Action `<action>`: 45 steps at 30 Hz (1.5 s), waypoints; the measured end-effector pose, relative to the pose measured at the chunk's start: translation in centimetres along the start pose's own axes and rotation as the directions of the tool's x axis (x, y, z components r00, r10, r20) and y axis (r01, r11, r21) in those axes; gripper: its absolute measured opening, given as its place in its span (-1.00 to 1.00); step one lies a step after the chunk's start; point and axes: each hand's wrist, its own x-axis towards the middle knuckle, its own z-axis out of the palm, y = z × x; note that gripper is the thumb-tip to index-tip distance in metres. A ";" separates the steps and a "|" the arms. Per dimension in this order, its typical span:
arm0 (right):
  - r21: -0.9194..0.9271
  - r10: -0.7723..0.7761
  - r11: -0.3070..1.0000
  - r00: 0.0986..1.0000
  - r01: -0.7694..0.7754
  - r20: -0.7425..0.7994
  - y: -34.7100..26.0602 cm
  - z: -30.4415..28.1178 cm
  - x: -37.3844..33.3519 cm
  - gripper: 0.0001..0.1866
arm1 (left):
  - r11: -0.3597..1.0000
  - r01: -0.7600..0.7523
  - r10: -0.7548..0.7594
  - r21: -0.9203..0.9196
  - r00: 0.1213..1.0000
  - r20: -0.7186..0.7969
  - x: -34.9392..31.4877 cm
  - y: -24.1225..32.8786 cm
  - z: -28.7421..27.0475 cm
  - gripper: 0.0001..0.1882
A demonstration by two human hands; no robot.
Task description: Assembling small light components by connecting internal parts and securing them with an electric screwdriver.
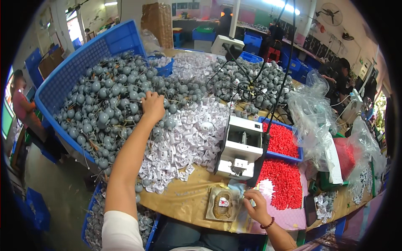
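Observation:
My left hand (153, 106) reaches forward to the edge of a heap of grey ball-shaped parts with thin wires (113, 92). Its fingers are bent down among them, and what they pinch is hidden. A pile of small white plastic parts (184, 138) lies just right of my left forearm. Near the table's front edge, my right hand (258, 207) hovers beside a clear block fixture (212, 208), its fingers loosely bent and apart with nothing visible between them. In the fixture's hollow sits a white piece with a red spot (224, 202).
A big blue crate (46, 90) tilts at the left behind the grey heap. A white-and-black machine (240, 146) stands mid-table with cables above. Right of it are a blue tray (300, 157) of red pieces and loose red pieces (282, 184). Plastic bags (312, 111) bulge farther right; people work beyond.

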 end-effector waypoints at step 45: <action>0.848 -0.198 0.346 0.852 -0.402 0.485 -8.9 -3.3 7.2 -0.70 | 0.100 -0.389 0.574 -0.916 0.775 -0.266 -25.9 17.3 -12.0 -0.15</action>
